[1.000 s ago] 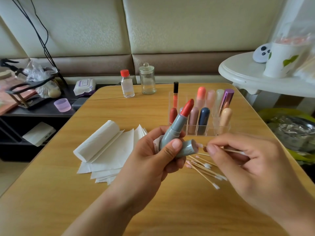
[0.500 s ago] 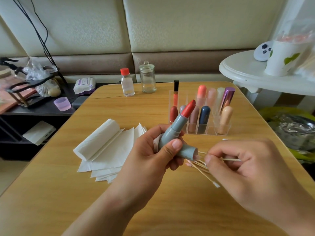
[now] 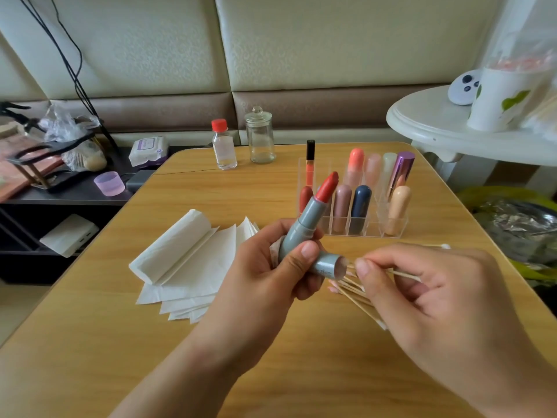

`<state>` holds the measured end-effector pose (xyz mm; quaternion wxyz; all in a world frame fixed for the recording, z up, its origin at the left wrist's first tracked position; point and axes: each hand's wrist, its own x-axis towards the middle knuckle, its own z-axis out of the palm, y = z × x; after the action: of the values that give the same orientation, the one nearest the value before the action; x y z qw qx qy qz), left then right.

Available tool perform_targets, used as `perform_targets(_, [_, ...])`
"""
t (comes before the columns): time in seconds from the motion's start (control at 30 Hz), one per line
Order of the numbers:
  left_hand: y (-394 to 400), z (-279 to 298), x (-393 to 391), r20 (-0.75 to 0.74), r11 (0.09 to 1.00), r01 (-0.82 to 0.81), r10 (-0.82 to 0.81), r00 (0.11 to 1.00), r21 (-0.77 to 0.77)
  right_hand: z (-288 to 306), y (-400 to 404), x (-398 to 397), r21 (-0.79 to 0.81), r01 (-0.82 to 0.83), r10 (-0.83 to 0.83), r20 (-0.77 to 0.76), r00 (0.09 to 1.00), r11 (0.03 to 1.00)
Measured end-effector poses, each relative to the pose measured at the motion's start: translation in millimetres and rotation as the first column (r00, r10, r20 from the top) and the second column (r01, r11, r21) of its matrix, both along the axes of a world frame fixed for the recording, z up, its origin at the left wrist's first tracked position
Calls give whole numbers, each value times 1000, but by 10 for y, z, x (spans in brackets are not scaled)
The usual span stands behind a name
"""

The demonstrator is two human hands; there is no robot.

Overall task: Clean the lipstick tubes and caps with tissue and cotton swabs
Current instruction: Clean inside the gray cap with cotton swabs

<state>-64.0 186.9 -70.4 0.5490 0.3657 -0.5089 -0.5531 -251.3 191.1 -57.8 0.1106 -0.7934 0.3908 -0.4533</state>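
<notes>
Head view: you sat at the worktop [image 3: 90,342] with both hands raised over it, partway into cleaning one lipstick.
Worktop: it carried a tissue stack [image 3: 193,267] to your left, loose cotton swabs [image 3: 355,292] under your hands, and a clear organizer [image 3: 361,227] of other lipsticks beyond them.
Left hand [image 3: 265,285]: your fingers were curled round the grey lipstick tube [image 3: 304,227] and, below it, the cap [image 3: 330,267]; a scrap of tissue seemed tucked behind the tube.
Right hand [image 3: 437,297]: your thumb and fingertips pinched one cotton swab [image 3: 404,274] by its stick, its near end at the cap's open mouth, its far tip [image 3: 445,246] poking out past your knuckles.
Step in hand: swabbing inside the cap, by my reading. You would have done well to brace the cap with your thumb, run the tip round the inner wall with light pressure, and keep the bare bullet clear of your fingers.
Lipstick tube: it was matte grey, tilted up and to the right, with the coral-red bullet [image 3: 327,187] fully extended and slant-cut.
Cap: it was the same grey, lying sideways, with its opening facing your right hand.
</notes>
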Motion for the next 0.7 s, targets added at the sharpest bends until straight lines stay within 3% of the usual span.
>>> perform_targets(0.07, [-2,-8,4,-59,999,15,-12,998,49,2,3,7,-17,14,-14,-21,1000,1000])
perform_targets(0.17, [7,4,-17,-266,986,106,-70,962,125,18,2,2,-4,-67,67,1,998,998])
perform_targets(0.27, [16,35,-45,-485,956,245,-140,863,159,20,15,-3,105,-249,223,209,952,963])
perform_targets(0.33, [16,44,-51,-560,936,315,-177,809,158,26,29,25,132,-287,225,357,907,949])
perform_targets(0.43, [28,62,-63,-603,915,371,-207,770,160,15,23,70,147,-271,183,438,880,951])
perform_targets(0.6, [31,39,-66,-599,912,381,-221,770,153,-10,11,48,149,-239,181,323,929,960])
perform_targets(0.7, [27,37,-66,-600,918,364,-204,774,157,43,22,75,136,-315,268,284,921,939])
